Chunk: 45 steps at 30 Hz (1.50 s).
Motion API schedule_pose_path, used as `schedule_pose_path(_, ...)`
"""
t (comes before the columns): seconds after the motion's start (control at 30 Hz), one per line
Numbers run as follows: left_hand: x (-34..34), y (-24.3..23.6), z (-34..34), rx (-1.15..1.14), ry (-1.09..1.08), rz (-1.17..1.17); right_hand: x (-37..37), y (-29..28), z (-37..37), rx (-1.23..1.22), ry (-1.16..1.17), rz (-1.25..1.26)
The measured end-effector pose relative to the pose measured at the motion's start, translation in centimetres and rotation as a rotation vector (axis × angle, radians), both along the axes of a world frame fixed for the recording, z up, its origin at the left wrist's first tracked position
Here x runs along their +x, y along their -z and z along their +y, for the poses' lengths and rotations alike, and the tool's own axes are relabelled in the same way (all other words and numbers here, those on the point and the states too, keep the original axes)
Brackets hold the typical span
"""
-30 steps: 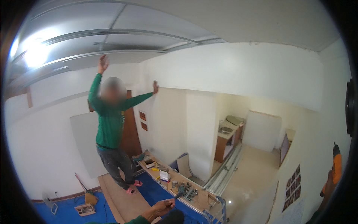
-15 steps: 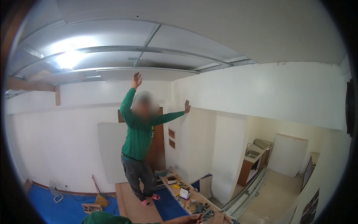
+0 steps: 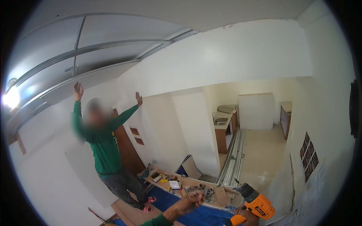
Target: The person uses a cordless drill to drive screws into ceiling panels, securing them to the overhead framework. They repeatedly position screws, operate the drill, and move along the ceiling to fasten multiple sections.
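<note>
My left hand (image 3: 189, 202) reaches in from the bottom in a green sleeve, its fingers curled in front of the tool-strewn plank (image 3: 174, 191). Whether anything small sits in those fingers is hidden. At the lower right, my right hand (image 3: 249, 217) is wrapped round the grip of an orange and black cordless drill (image 3: 261, 206). The drill's bit points up and to the left. Loose metal pieces (image 3: 205, 189) and a white packet (image 3: 175, 184) lie on the plank beyond my left hand.
A co-worker (image 3: 107, 150) in a green shirt stands on a board at the left, both arms raised toward the ceiling and wall. Metal ceiling framing (image 3: 94, 48) runs overhead. Long metal channels (image 3: 234, 156) lie on the floor near a sink counter (image 3: 222, 122).
The view has swung to the right. The orange drill in my right hand has come into view, and my left hand has lifted away from the metal pieces on the plank.
</note>
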<state>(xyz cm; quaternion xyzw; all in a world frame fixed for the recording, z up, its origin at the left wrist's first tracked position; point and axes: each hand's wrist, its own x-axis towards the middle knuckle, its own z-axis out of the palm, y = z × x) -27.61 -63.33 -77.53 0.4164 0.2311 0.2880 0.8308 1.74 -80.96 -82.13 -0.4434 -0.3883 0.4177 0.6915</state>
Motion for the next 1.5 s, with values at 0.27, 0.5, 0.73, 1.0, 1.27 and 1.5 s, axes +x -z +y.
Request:
schedule_pose_path(0.27,-9.0,3.0,-2.0,0.502,0.56,0.525,-5.4,-1.0,1.4,-0.043,0.059,-0.05)
schedule_pose_path(0.5,-15.1,-3.0,2.7,0.94,0.776,0.627,-10.7,-2.6,7.1,0.063,0.124,-0.14)
schedule_pose_path(0.73,-18.4,-8.1,9.5,0.777,0.744,0.772,-16.3,-7.4,14.2,0.275,0.104,-0.095)
schedule_pose_path(1.0,-8.4,-33.7,17.7,0.892,-0.17,0.036,-18.8,-19.9,24.7,0.646,0.168,-0.268)
schedule_pose_path(1.27,-0.2,-43.8,18.3,0.773,-0.195,-0.239,-19.1,-28.0,33.0,0.851,-0.014,-0.03)
schedule_pose_path(1.5,1.5,-42.8,18.1,0.687,-0.233,-0.234,-18.5,-29.6,33.5,0.848,-0.137,0.163)
